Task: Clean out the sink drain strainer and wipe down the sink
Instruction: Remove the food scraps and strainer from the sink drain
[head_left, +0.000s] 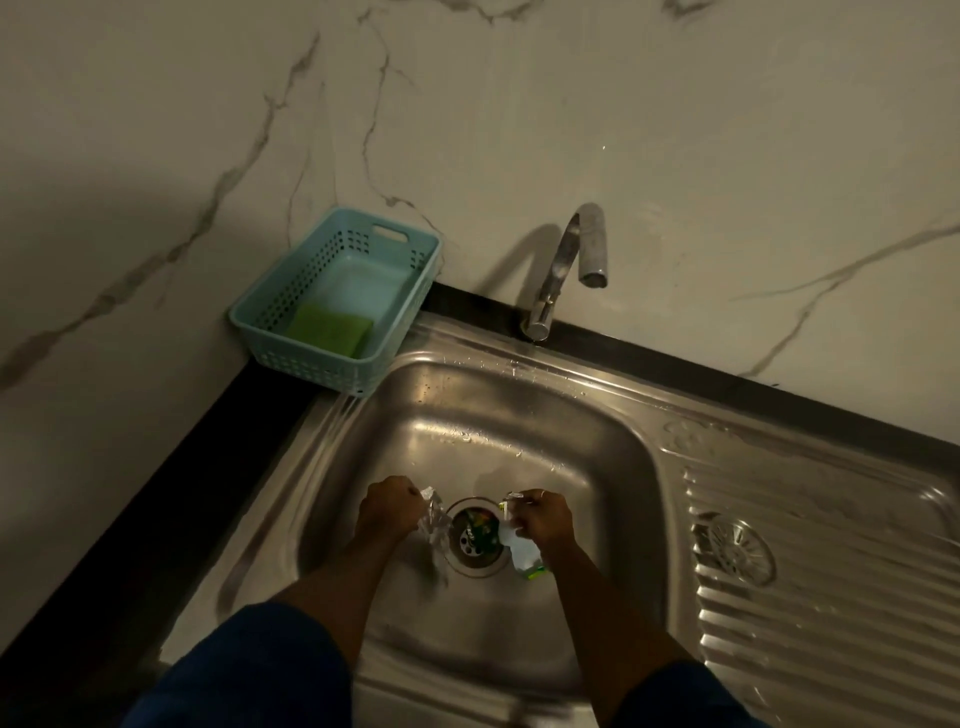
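Stainless steel sink (519, 415) is filling most of the view, its basin sitting left of a ribbed draining board (831, 597), with a curved metal tap (571, 260) at the back. On the tabletop at the back left corner, a pale blue plastic basket (260, 317) is holding a green scouring sponge (330, 330). At the basin floor, the round drain strainer (475, 551) is lying directly between the two hands, with a green scrap of wrapper (475, 530) sitting on it. The left hand (387, 512) is curling closed around a crumpled clear plastic scrap (434, 519), just left of the strainer. The right hand (543, 519) is pinching a white and green wrapper (522, 556), just right of it. Both hands are roughly equally near; the remaining scrap seems reachable by either moving inward.
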